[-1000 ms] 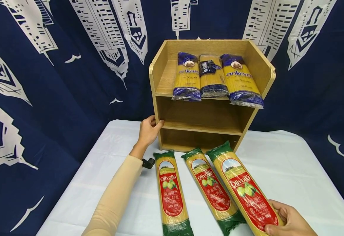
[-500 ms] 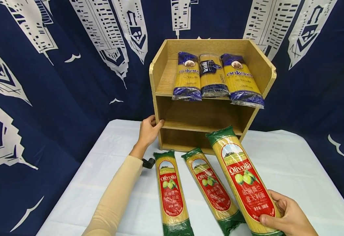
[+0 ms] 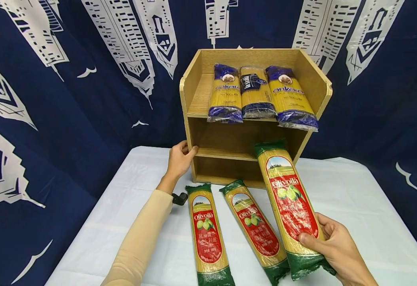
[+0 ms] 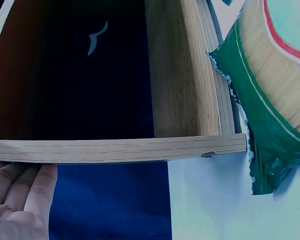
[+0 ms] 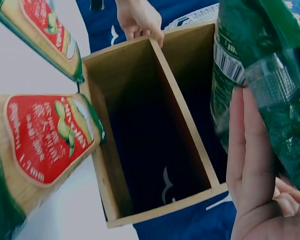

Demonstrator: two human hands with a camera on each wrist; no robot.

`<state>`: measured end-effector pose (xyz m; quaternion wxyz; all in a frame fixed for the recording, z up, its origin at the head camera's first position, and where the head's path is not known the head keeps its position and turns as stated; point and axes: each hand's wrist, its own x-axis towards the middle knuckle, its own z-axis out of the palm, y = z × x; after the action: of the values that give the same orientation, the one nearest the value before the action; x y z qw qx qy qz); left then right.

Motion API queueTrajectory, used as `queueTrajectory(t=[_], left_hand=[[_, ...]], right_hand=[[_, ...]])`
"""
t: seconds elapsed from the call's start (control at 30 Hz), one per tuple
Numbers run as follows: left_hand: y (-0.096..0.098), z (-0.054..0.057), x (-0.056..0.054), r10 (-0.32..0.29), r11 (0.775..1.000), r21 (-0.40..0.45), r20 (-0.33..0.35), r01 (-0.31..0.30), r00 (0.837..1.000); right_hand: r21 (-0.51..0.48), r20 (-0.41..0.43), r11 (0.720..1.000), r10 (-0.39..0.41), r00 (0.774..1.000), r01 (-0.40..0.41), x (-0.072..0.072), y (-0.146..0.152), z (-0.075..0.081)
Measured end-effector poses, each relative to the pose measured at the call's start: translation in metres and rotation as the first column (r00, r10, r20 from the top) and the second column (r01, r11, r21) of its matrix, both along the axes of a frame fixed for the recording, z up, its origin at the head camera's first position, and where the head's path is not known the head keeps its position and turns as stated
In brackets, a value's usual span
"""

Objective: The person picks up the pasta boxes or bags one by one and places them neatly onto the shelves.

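My right hand [image 3: 337, 246] grips a green-ended Olivoilà spaghetti pack [image 3: 290, 194] near its lower end, thumb across the front. The pack is raised and tilted, its top end in front of the wooden shelf's [image 3: 242, 157] lower compartments. In the right wrist view, fingers [image 5: 252, 150] lie along the pack's green back [image 5: 270, 75]. My left hand [image 3: 180, 159] holds the shelf's left side panel, thumb at the front edge. The left wrist view shows its fingers [image 4: 27, 190] against the panel's outer side. Two more Olivoilà packs, one left [image 3: 206, 230] and one middle [image 3: 255, 226], lie on the table.
On the top shelf level lie two Ankara pasta packs, one left [image 3: 226, 93] and one right [image 3: 290, 95], with a La Sicilia-like pack [image 3: 256, 91] between them. A white cloth [image 3: 108, 222] covers the table. Behind hangs a dark blue printed curtain [image 3: 97, 99].
My right hand has lifted the spaghetti pack and brought it left and toward the shelf, turning it more upright. The left hand keeps its place on the shelf's side.
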<state>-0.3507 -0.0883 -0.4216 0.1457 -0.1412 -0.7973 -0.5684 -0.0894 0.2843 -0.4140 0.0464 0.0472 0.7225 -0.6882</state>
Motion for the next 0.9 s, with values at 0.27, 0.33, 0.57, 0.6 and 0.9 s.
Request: queueTrajectory(t=[0.27, 0.33, 0.57, 0.6, 0.9], left_hand=[[-0.001, -0.001, 0.000, 0.003, 1.000, 0.001, 0.000, -0.003, 1.000], [-0.001, 0.000, 0.000, -0.001, 1.000, 0.002, 0.001, 0.001, 1.000], [-0.001, 0.000, -0.001, -0.006, 1.000, 0.009, 0.004, 0.006, 1.000], [-0.001, 0.000, -0.001, -0.005, 1.000, 0.009, 0.002, 0.005, 1.000], [-0.001, -0.002, -0.002, -0.010, 1.000, 0.017, 0.008, 0.010, 1.000]], right_hand=[[-0.091, -0.062, 0.995, -0.037, 0.997, 0.031, -0.012, -0.008, 0.004], [-0.114, -0.092, 0.993, -0.053, 0.994, 0.042, -0.015, -0.009, 0.002], [-0.145, -0.081, 0.985, -0.100, 0.992, 0.088, -0.022, -0.014, -0.001], [-0.137, -0.076, 0.986, -0.106, 0.991, 0.095, -0.023, -0.015, -0.001], [-0.114, -0.048, 0.988, -0.109, 0.993, 0.103, -0.035, -0.020, 0.005]])
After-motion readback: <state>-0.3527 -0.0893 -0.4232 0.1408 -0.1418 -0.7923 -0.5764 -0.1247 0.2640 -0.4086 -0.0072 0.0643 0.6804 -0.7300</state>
